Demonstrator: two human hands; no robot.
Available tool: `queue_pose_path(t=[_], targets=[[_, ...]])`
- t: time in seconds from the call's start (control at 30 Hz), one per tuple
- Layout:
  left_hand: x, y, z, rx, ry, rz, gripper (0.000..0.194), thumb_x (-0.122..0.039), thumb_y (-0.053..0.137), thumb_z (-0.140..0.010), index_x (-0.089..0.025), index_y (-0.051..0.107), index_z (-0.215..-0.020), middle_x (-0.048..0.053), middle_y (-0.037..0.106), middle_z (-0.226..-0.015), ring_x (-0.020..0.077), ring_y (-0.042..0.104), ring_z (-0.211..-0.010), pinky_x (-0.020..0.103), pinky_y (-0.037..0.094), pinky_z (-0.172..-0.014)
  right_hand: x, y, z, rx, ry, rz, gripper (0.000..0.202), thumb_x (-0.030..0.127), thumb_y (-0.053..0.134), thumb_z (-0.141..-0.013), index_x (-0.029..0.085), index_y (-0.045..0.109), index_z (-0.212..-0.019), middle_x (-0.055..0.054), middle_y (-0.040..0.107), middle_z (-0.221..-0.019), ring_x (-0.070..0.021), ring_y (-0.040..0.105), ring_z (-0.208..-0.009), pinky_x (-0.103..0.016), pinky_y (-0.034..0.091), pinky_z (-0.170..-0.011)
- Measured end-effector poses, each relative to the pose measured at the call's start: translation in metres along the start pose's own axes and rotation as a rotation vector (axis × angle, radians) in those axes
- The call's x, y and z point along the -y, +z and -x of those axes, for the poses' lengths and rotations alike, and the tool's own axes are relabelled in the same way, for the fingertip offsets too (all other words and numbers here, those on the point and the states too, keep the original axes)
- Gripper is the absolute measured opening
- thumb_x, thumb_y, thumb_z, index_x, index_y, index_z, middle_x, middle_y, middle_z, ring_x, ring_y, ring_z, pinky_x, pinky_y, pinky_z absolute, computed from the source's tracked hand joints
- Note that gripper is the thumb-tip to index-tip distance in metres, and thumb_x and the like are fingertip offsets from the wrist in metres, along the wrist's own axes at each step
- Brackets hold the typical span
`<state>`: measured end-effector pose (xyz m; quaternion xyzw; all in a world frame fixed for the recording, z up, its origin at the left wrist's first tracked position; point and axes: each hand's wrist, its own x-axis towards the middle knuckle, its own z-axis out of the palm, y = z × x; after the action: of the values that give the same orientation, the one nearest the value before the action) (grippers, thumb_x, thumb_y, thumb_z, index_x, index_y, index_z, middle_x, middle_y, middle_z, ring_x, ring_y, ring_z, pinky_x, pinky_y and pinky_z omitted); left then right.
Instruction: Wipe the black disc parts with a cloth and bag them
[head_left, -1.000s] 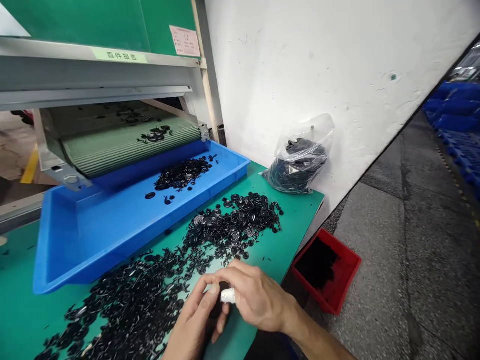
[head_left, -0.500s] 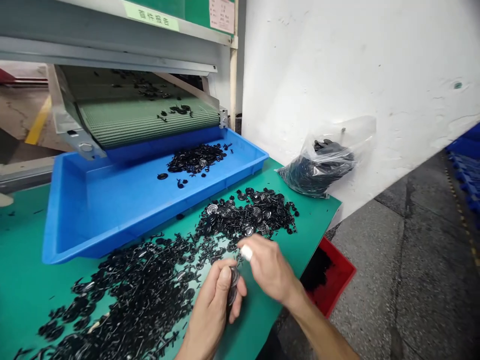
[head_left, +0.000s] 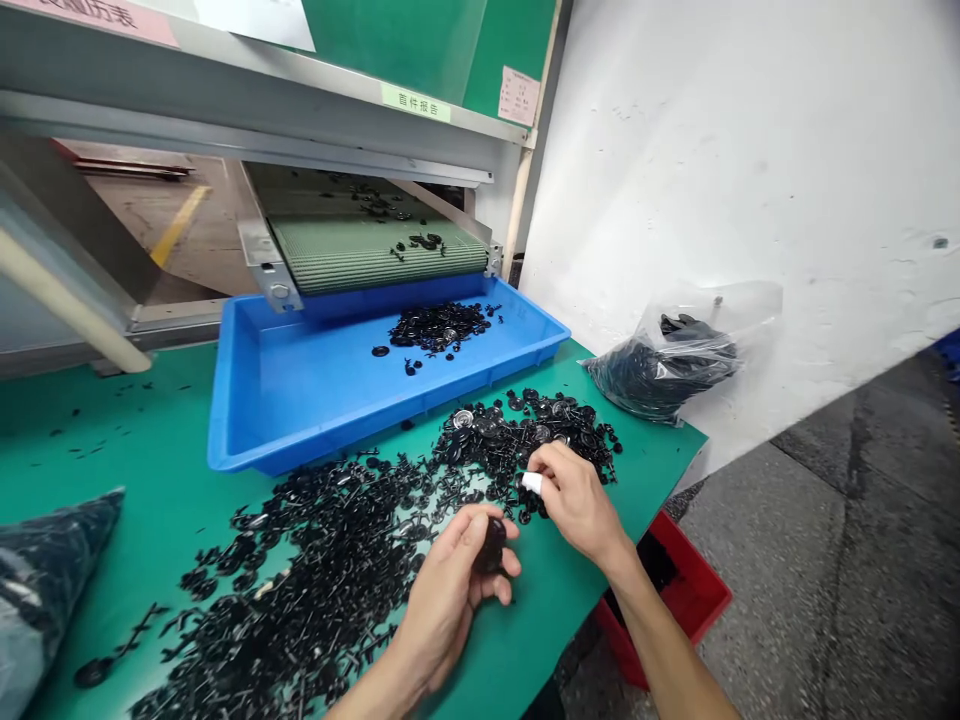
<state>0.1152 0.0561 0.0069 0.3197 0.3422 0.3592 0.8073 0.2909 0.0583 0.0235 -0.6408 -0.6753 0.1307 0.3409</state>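
A clear plastic bag (head_left: 52, 575) lies leftmost on the green tabletop (head_left: 172, 420). Small black plastic parts (head_left: 337, 550) spread along the near edge of a blue plastic tray (head_left: 315, 380). Toward the tabletop's right edge, the left hand (head_left: 450, 575) grips a round black plastic piece (head_left: 491, 547) — the right hand (head_left: 577, 500) curls its fingers at the parts; whether they pinch any, I cannot tell.

Small parts (head_left: 322, 560) lay spread across the worktop (head_left: 555, 600), with a tray (head_left: 315, 390) behind them. The end of a conveyor belt (head_left: 390, 255) hung above the tray's back side; more parts lay in the tray and on the belt. One bag (head_left: 667, 365) sat at the worktop's right rear, before a wall (head_left: 675, 180); another bag (head_left: 37, 590) lay at the left. A bin (head_left: 697, 590) stood below the right edge. Of the hands, the left (head_left: 457, 570), around a disc (head_left: 489, 548), was left of the right (head_left: 574, 500).
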Motion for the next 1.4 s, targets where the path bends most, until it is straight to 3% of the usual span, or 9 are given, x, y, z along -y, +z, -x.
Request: queue_pose_path(t=[0.17,0.3,0.53,0.77,0.9,1.03,1.17,1.3,1.4], targets=[[0.001,0.004,0.001,0.000,0.027,-0.060,0.033,-0.048,0.058,-0.089,-0.018,0.054,-0.077,-0.004,0.056,-0.062,0.0066,0.043,-0.046,0.017,0.033,-0.039,0.022,-0.003,0.026,0.108,-0.209,-0.290,0.023,0.003,0.042,-0.085,0.020,0.058,-0.081,-0.002,0.059,-0.088,-0.0145,0.056,-0.082,-0.026,0.044,-0.075],[0.005,0.002,0.002,-0.025,0.058,-0.142,0.029,-0.045,0.057,-0.090,-0.019,0.050,-0.078,-0.010,0.044,-0.041,0.0050,0.031,-0.038,0.016,0.025,-0.042,0.027,0.003,0.040,0.130,-0.172,-0.342,0.026,0.004,0.045,-0.083,0.020,0.063,-0.092,-0.005,0.061,-0.102,-0.0152,0.058,-0.090,-0.026,0.047,-0.078],[0.013,-0.006,0.009,-0.088,0.129,-0.322,0.031,-0.051,0.054,-0.090,-0.021,0.048,-0.082,-0.010,0.048,-0.047,0.0071,0.037,-0.042,0.018,0.028,-0.045,0.029,0.012,0.045,0.176,-0.028,-0.269,0.026,0.004,0.050,-0.081,0.021,0.063,-0.097,-0.001,0.058,-0.090,-0.0111,0.054,-0.069,-0.023,0.046,-0.066],[0.017,-0.006,0.011,-0.105,0.165,-0.471,0.032,-0.053,0.043,-0.094,-0.023,0.045,-0.083,-0.011,0.044,-0.042,0.0084,0.035,-0.038,0.019,0.025,-0.040,0.025,0.018,0.049,0.204,-0.139,-0.244,0.030,0.004,0.046,-0.084,0.020,0.061,-0.103,-0.001,0.055,-0.084,-0.0141,0.051,-0.071,-0.026,0.042,-0.065],[0.021,-0.001,0.012,-0.129,0.262,-0.515,0.033,-0.049,0.038,-0.097,-0.022,0.046,-0.079,-0.010,0.044,-0.045,0.0081,0.039,-0.039,0.019,0.034,-0.045,0.026,0.027,0.047,0.145,-0.128,-0.334,0.032,0.003,0.043,-0.084,0.020,0.062,-0.103,0.001,0.056,-0.073,-0.0148,0.053,-0.071,-0.026,0.043,-0.069],[0.018,0.001,0.009,-0.185,0.255,-0.426,0.031,-0.050,0.041,-0.096,-0.022,0.049,-0.086,-0.008,0.049,-0.049,0.0087,0.040,-0.039,0.019,0.034,-0.042,0.022,0.030,0.032,0.146,-0.123,-0.376,0.034,0.003,0.042,-0.084,0.021,0.065,-0.101,0.002,0.060,-0.072,-0.0134,0.056,-0.070,-0.024,0.044,-0.070],[0.012,-0.001,0.003,-0.129,0.181,-0.271,0.033,-0.052,0.044,-0.094,-0.021,0.053,-0.102,-0.004,0.059,-0.064,0.0086,0.045,-0.044,0.019,0.034,-0.040,0.010,0.018,-0.008,0.108,-0.091,-0.148,0.039,0.001,0.040,-0.081,0.018,0.064,-0.106,-0.003,0.064,-0.091,-0.0152,0.059,-0.078,-0.026,0.045,-0.075],[0.006,-0.002,0.002,-0.084,0.163,-0.097,0.029,-0.047,0.050,-0.093,-0.019,0.057,-0.096,0.000,0.062,-0.079,0.0089,0.053,-0.053,0.020,0.041,-0.044,0.002,0.015,-0.060,0.093,-0.032,0.152,0.040,0.003,0.039,-0.083,0.017,0.063,-0.112,-0.010,0.058,-0.113,-0.0203,0.058,-0.093,-0.031,0.044,-0.084],[0.003,-0.003,0.002,-0.073,0.145,-0.011,0.028,-0.046,0.053,-0.092,-0.018,0.059,-0.087,0.001,0.062,-0.079,0.0094,0.053,-0.055,0.019,0.042,-0.043,-0.002,0.024,-0.086,0.155,0.024,0.202,0.029,0.007,0.048,-0.080,0.016,0.067,-0.101,-0.011,0.058,-0.104,-0.0223,0.058,-0.085,-0.034,0.044,-0.078]])
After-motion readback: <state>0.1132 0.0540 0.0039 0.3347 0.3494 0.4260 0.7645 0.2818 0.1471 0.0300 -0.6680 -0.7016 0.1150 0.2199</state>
